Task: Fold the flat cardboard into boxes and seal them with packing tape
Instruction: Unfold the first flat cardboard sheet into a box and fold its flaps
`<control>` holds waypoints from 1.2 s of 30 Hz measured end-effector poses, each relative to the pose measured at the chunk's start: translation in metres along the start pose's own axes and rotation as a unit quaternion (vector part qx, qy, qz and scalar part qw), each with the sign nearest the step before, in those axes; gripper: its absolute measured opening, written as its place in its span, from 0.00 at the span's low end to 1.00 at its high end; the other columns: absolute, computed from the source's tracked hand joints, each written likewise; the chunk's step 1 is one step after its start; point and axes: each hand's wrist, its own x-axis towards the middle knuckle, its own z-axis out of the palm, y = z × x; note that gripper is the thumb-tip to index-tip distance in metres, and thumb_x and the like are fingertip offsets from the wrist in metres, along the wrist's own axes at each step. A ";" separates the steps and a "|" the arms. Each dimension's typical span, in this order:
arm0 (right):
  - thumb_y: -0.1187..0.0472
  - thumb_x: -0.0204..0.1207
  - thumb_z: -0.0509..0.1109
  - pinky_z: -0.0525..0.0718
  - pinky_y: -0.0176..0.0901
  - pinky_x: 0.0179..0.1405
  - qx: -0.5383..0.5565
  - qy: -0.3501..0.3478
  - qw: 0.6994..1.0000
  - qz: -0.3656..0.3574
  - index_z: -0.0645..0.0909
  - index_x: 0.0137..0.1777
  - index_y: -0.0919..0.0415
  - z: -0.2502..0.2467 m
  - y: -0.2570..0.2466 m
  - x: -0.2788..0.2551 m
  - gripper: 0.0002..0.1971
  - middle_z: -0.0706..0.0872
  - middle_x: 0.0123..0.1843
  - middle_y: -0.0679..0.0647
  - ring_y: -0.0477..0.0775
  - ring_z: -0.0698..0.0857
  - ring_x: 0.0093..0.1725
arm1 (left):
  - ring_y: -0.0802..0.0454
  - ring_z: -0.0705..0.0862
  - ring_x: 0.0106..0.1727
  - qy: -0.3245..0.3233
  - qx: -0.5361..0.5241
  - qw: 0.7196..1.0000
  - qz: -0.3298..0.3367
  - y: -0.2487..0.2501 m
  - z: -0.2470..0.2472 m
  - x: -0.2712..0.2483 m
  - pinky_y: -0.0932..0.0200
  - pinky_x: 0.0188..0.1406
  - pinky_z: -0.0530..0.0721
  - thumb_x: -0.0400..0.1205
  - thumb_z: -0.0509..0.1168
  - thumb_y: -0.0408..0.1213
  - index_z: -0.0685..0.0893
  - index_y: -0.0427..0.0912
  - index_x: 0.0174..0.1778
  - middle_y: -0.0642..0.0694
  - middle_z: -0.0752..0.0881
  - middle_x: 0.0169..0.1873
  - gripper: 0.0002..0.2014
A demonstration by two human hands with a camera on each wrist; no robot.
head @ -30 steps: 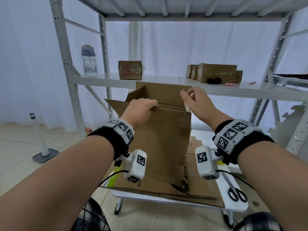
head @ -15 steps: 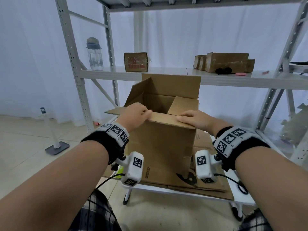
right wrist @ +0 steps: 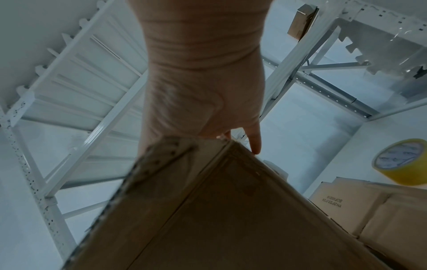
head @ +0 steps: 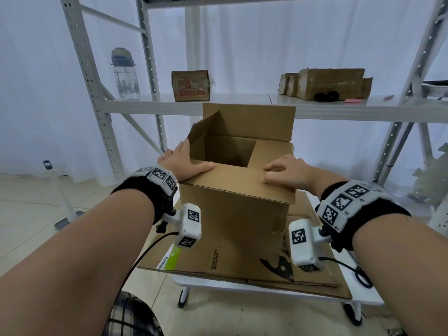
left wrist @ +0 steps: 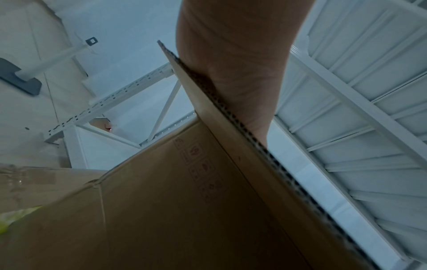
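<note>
Box [head: 232,214] at 12 o'clock: both hands, left hand [head: 180,163] and right hand [head: 286,174], flat, pressing near flap [head: 238,184] down (untaped). Release and it springs open.

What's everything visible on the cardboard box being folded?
The cardboard box is plain brown corrugated, standing upright on flat cardboard sheets on a small white table. Its top is open: the near flap is folded in, the far flap upright. The left hand and right hand press the near flap.
</note>
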 end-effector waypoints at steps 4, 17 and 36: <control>0.41 0.77 0.68 0.68 0.58 0.74 0.004 -0.006 1.000 -0.017 0.89 0.51 0.45 0.003 0.009 0.005 0.13 0.79 0.62 0.50 0.58 0.72 0.69 | 0.37 0.62 0.79 0.013 -0.026 1.000 0.009 0.002 0.002 0.001 0.37 0.77 0.58 0.80 0.48 0.70 0.57 0.55 0.82 0.40 0.67 0.79 0.37; 0.80 0.76 0.63 0.74 0.46 0.74 0.207 0.139 0.966 -0.063 0.87 0.52 0.57 0.012 0.060 -0.005 0.19 0.84 0.65 0.55 0.46 0.80 0.64 | 0.38 0.73 0.69 -0.096 0.060 0.993 0.011 0.026 -0.004 0.017 0.45 0.68 0.69 0.87 0.39 0.53 0.74 0.40 0.71 0.34 0.75 0.70 0.29; 0.43 0.87 0.51 0.70 0.45 0.53 0.159 0.228 0.961 -0.002 0.75 0.57 0.62 0.004 0.029 0.011 0.22 0.80 0.53 0.54 0.55 0.78 0.55 | 0.40 0.55 0.83 0.228 -0.063 0.965 0.117 0.055 -0.014 0.013 0.39 0.81 0.54 0.86 0.53 0.53 0.65 0.46 0.80 0.37 0.60 0.82 0.26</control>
